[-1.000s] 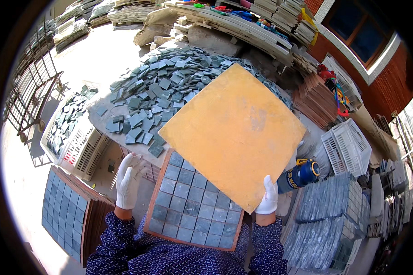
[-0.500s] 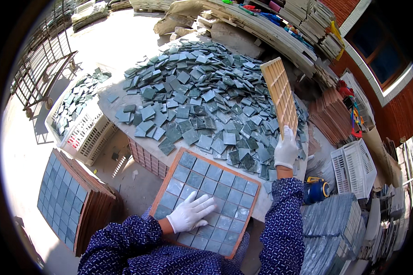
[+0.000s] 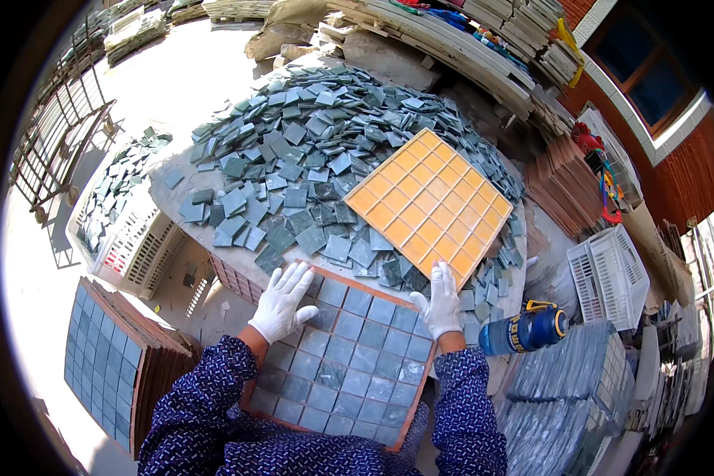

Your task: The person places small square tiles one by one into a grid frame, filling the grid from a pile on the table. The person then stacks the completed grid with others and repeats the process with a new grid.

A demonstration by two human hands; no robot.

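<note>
A brown-edged grid tray (image 3: 411, 424), its squares filled with grey-green stone tiles (image 3: 325, 369), lies tilted against my lap and the table edge. My white-gloved left hand (image 3: 284, 301) rests at its far left corner, fingers stretched out and thumb apart. At the far right corner is my gloved right hand (image 3: 440, 305), fingers extended and thumb spread over the tray's edge. Its fingertips meet or overlap the near corner of a yellow grid tray (image 3: 432, 194). That yellow tray lies on the heap of loose tiles (image 3: 293, 131), grid side up, with no tiles in it.
At the left stand a stack of tiled trays (image 3: 103, 357) and a white crate (image 3: 139, 238) of loose tiles. A blue bottle (image 3: 523, 329) lies to the right, near wrapped tile stacks (image 3: 563, 373), a white plastic basket (image 3: 609, 278) and a stack of brown trays (image 3: 563, 186).
My right hand has set the yellow tray down on the tile heap and drawn back to the tiled tray. The left hand moved from the tile faces to the far left corner.
</note>
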